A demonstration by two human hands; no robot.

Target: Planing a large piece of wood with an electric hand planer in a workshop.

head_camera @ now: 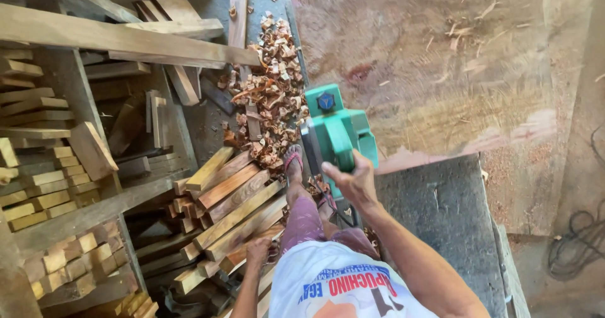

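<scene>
Planer point(337, 132), green, sits clamped in your right hand point(353, 179); your left hand point(258, 250) rests half-curled on stacked planks point(236, 208).

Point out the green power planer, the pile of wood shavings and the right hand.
green power planer point(337, 129), head view, on its green body.
pile of wood shavings point(271, 91), head view, middle of the heap.
right hand point(353, 182), head view, back of the hand.

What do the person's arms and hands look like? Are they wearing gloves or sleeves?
No gloves and no long sleeves. Both the left hand and the right hand are bare, with bare forearms and no watch or rings that show. The only clothing near the arms is a white printed T-shirt.
</scene>
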